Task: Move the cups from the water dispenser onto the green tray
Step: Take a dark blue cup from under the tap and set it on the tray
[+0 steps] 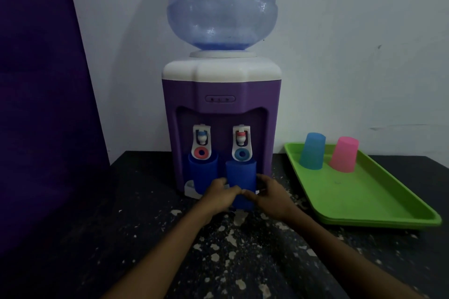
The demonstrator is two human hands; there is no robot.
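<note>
Dark blue cup (240,177) gripped by left hand (220,193) and right hand (269,195) at purple dispenser (221,94); speckled black table (218,250), white wall (352,31), green tray (379,204) right.

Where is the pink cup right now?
The pink cup stands upside down at the far end of the green tray, right of the dispenser, beside the light blue cup.

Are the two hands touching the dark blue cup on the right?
Touching. The head view shows the left hand and right hand wrapped around the lower part of the right dark blue cup, fingers against its sides.
</note>
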